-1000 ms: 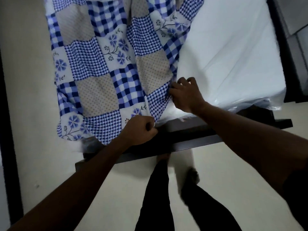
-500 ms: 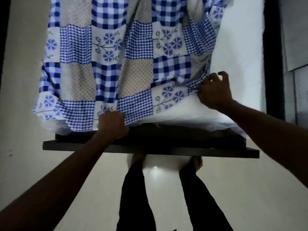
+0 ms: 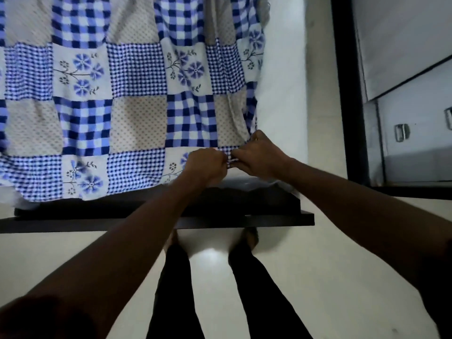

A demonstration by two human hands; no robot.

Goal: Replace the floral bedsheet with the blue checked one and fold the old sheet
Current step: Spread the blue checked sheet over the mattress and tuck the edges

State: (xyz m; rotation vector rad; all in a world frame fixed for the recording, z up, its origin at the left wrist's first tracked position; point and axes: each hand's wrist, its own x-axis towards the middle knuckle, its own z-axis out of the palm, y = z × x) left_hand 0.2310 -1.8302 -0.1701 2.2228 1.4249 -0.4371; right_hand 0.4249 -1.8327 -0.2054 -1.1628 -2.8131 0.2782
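On the pale floor (image 3: 318,277), the person's legs (image 3: 176,289) stand against the dark bed frame (image 3: 244,220). At the bed's foot edge, near its right corner, the left hand (image 3: 205,165) and right hand (image 3: 259,157) each pinch, with curled fingers, the hem of the blue checked sheet (image 3: 137,113) spread over the bed. Best draw that hem toward the corner and square it to the edge — bare white mattress (image 3: 281,94) shows along the right side. Beyond, a drawer unit (image 3: 415,143) stands well apart — nothing blocks the pull.

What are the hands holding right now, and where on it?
The left hand and right hand both grip the checked sheet close together, by its near right corner.
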